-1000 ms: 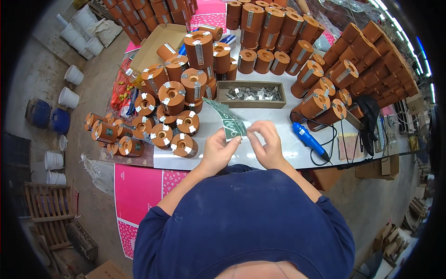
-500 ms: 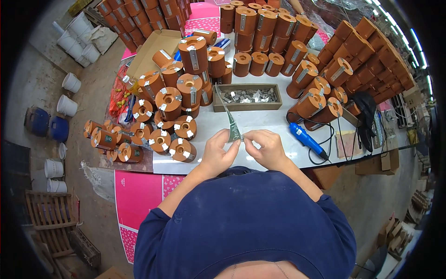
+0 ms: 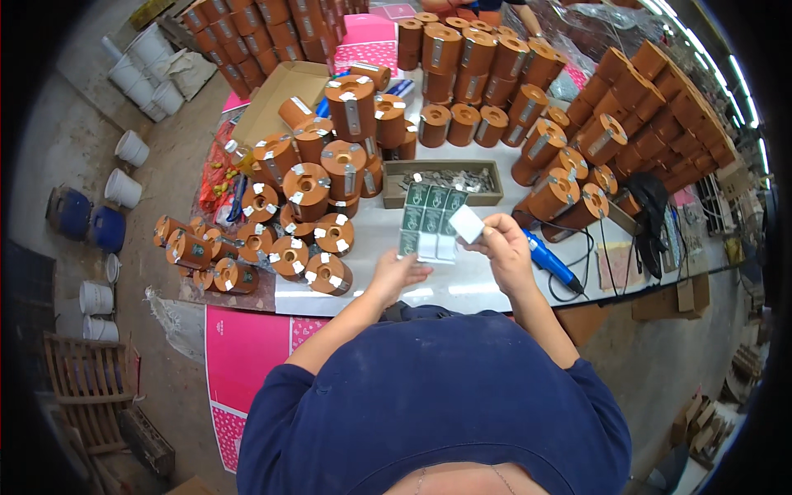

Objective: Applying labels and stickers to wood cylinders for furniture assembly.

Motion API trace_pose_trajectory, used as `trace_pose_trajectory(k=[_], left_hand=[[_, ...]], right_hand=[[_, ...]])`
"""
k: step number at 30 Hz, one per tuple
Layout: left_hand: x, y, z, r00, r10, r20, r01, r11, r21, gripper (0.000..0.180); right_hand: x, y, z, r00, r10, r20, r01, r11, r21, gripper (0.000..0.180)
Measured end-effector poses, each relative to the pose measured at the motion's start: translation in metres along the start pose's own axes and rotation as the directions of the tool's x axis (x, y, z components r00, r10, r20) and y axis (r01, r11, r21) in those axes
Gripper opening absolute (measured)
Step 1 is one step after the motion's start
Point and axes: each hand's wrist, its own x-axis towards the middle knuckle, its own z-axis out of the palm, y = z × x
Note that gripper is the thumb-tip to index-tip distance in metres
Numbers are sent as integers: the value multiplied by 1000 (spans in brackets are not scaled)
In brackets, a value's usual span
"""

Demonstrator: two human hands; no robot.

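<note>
My left hand (image 3: 398, 276) grips the lower left corner of a sheet of dark green stickers (image 3: 425, 216), with some bare white backing at its lower edge. The sheet is spread face up in front of the wooden box. Between the thumb and fingers of my right hand (image 3: 510, 254) is a small square sticker (image 3: 468, 224), its white side toward me. It is apart from the sheet, just off its right edge. Behind the sheet stands the wooden box (image 3: 488, 200) of small grey metal pieces, partly covered by it.
Orange-brown cylinders (image 3: 305, 188) with centre holes and metal strips crowd the left; more stand in rows at the back (image 3: 441, 49) and right (image 3: 553, 186). A blue corded power tool (image 3: 551, 262) lies right of my right hand, near a black cap (image 3: 652, 210). Another person's arm (image 3: 528, 18) shows at the far side.
The sticker sheet has turned from edge-on to face up. My right hand has moved right and up, away from the sheet, with a square sticker. The left hand has lowered slightly.
</note>
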Motion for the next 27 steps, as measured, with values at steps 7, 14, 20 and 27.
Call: trace_pose_trajectory(k=[7,14,20,27], left_hand=[[48,-66,-46,930,-350,-116,368,866,337,32],[-1,-24,-9,868,484,-109,-92,373,923,36],[-16,35,21,985,111,134,-138,967,215,29],[-6,25,12,931,305,203,-352,896,271,13]], right_hand=[[-5,30,-10,998,-67,3,61,890,-451,7],[0,54,-8,932,-306,195,330,491,-806,15],[2,61,15,837,-360,411,516,272,-812,20],[-1,55,19,985,-108,135,162,841,-515,17]])
